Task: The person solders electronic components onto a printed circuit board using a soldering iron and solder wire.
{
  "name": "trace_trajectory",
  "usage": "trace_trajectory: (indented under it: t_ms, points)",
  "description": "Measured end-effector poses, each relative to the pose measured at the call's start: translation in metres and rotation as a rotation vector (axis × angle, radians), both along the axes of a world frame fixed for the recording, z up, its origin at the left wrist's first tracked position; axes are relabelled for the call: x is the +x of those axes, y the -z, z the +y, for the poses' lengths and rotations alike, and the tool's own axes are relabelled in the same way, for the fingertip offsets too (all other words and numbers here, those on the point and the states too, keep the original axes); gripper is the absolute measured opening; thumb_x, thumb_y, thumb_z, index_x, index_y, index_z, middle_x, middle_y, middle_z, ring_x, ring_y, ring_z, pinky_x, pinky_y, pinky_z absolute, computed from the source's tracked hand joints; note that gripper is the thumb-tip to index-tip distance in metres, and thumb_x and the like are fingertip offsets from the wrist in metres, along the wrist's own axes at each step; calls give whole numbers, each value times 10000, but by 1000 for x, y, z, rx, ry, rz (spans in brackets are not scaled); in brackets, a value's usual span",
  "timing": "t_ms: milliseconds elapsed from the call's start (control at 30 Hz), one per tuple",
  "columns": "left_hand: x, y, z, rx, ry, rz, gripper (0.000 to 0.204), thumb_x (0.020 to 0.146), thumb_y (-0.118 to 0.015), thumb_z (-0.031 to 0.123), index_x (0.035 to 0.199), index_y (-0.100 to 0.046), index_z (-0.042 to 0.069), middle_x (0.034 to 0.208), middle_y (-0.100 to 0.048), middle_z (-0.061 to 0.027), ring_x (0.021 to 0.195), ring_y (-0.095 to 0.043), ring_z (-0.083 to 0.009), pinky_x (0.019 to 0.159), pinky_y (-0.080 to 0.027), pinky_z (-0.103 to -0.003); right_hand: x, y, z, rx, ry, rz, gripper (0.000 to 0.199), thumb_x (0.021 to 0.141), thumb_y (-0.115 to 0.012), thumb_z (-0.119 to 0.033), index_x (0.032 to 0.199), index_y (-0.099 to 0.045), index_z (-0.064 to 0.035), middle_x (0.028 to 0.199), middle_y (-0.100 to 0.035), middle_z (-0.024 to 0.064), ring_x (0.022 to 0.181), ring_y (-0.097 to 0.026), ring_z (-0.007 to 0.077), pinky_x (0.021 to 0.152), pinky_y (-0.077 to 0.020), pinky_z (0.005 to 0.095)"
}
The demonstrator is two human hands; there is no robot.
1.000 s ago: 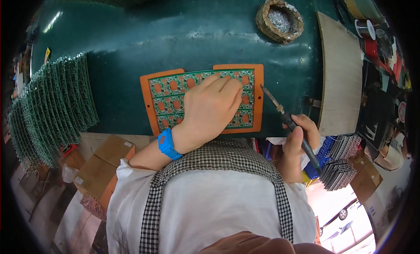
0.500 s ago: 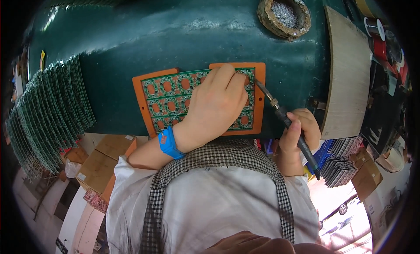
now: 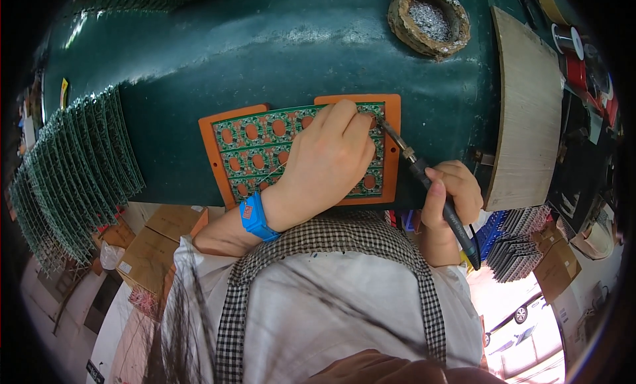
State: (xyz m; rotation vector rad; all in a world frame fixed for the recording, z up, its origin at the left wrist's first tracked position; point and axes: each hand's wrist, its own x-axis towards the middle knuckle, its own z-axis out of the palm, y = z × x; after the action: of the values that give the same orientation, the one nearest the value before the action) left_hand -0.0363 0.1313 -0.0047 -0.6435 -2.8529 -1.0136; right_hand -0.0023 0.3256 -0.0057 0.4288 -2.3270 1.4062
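Note:
A green circuit board panel (image 3: 257, 138) with rows of oval cut-outs lies in an orange tray-like fixture (image 3: 393, 173). Across its middle reaches my left hand (image 3: 329, 160), fingers pinched together near the upper right cut-outs. From beneath that palm a thin solder wire (image 3: 270, 176) trails out; the pinched end is hidden. My right hand (image 3: 453, 197) grips a black-handled soldering iron (image 3: 424, 174) like a pen. Its metal tip meets the panel's upper right corner, close to the left fingertips; whether it touches a joint is too small to tell.
A rough round pot (image 3: 399, 25) of solder scraps stands at the far right of the green table mat (image 3: 265, 59). Many green boards (image 3: 79, 165) are stacked on edge at left. Right lie a grey board (image 3: 527, 112) and a wire spool (image 3: 568, 42). Cardboard boxes (image 3: 156, 245) sit below left.
The soldering iron has moved slightly up and left, its tip going from the fixture's right edge onto the panel's corner. My left hand stays nearly in place.

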Motion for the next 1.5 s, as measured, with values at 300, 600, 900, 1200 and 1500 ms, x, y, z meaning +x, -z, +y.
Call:
trace_trajectory:
  t_ms: [300,600,900,1200,1500]
  points:
    - [-2,-5,-1,125,-31,-139,168,757,-608,-9,923,-627,5,832,-550,-94,721,-581,-269,624,-473,-352,6,1,-4,45,-9,31,29,714,-596,16,702,-578,36,604,-607,137,478,-594,228,460,-486,288]
    - [4,-15,-6,203,-78,-253,149,764,-633,6,911,-625,26,852,-566,-81,695,-584,-245,586,-464,-342,19,-9,-2,-28,113,-52,23,747,-588,20,730,-576,29,649,-612,137,533,-592,236,534,-486,306]
    - [25,-13,-15,106,-101,-93,138,786,-648,33,921,-620,46,800,-586,-72,659,-593,-222,551,-453,-322,12,-11,-6,33,56,-119,63,722,-622,44,781,-605,33,700,-643,147,583,-622,232,549,-486,279]
    - [23,-6,-11,116,-84,-54,142,760,-627,56,897,-591,68,800,-563,-61,705,-595,-228,544,-492,-343,17,-19,-5,49,116,-126,168,726,-640,41,894,-631,35,811,-639,154,682,-606,244,622,-475,297]
    - [6,1,-3,92,-84,-34,142,747,-624,56,888,-604,62,809,-554,-58,759,-584,-224,584,-499,-334,16,-14,-6,-33,149,-240,60,755,-609,49,812,-627,45,754,-657,161,625,-617,216,572,-469,268]
